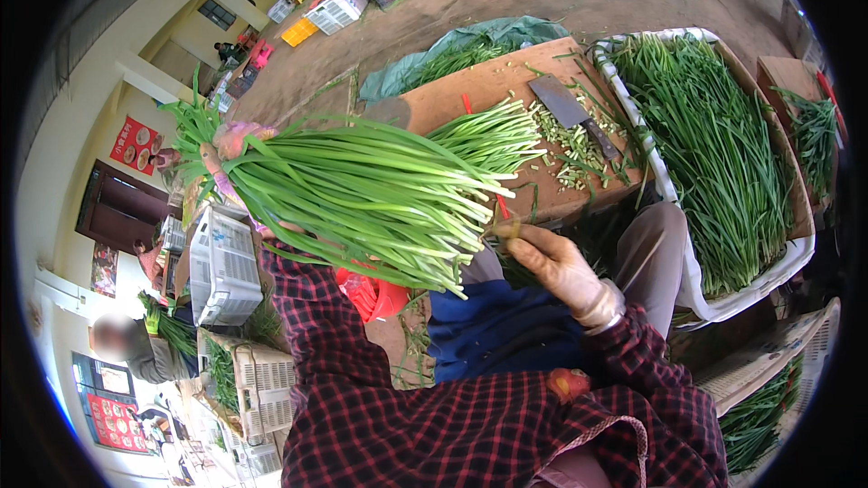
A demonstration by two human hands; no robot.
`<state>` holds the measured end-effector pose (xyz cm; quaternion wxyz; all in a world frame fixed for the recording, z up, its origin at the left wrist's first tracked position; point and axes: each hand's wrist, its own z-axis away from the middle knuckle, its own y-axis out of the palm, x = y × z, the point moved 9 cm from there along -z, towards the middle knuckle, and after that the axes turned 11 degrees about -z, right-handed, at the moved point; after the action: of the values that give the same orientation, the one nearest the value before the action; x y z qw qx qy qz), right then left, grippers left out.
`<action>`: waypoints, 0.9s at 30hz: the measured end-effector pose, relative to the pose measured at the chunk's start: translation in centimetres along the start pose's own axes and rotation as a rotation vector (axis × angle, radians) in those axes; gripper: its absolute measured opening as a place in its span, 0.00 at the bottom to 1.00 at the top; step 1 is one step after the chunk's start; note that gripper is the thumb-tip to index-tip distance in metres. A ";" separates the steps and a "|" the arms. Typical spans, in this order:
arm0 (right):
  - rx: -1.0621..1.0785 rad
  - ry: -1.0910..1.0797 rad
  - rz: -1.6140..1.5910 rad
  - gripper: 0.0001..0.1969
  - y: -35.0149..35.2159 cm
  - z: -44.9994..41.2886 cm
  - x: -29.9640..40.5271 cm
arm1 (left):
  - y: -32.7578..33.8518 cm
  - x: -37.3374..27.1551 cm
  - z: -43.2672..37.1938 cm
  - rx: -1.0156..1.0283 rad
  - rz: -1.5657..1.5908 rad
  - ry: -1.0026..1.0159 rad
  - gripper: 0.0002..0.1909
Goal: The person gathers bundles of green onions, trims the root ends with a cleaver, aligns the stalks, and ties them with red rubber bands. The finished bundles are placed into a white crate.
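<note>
My left hand (234, 142), in a patterned glove, is closed around the leafy end of a large bunch of garlic chives (366, 190), whose pale cut ends point right. Just beyond those ends is my right hand (556, 268) in a whitish glove, thumb and fingers pinched together on a thin leaf-like piece, partly blurred. A smaller chive bundle (485, 135) lies on the brown board (434, 105) over a red tie. Right of it a cleaver (563, 102) with a dark handle rests among chopped stem ends (573, 149).
A white-lined crate heaped with chives (705, 163) stands at right. A green cloth (380, 85) with greens lies behind the board. A red container (380, 298) sits below the bunch. White plastic crates (227, 271) stand at left, near a person holding greens (159, 349). Another chive crate (766, 366) is lower right.
</note>
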<state>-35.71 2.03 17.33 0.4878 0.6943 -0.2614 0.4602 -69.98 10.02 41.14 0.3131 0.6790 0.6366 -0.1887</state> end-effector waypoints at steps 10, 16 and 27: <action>-0.049 0.136 -0.030 0.10 0.0 -0.5 -2.1 | 3.1 -1.4 0.0 0.424 0.432 -0.202 0.28; 0.100 0.591 1.319 0.15 -10.3 4.4 -10.9 | 0.5 -1.1 -0.1 0.294 0.495 -0.048 0.29; -0.065 -0.529 0.710 0.19 5.1 -5.6 12.1 | 3.3 -0.3 1.2 0.151 0.742 -0.238 0.15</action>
<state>-36.68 6.21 30.91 0.2374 0.6397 -0.6138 0.3971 -66.61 9.03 41.10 0.3809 0.8574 0.2916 -0.1862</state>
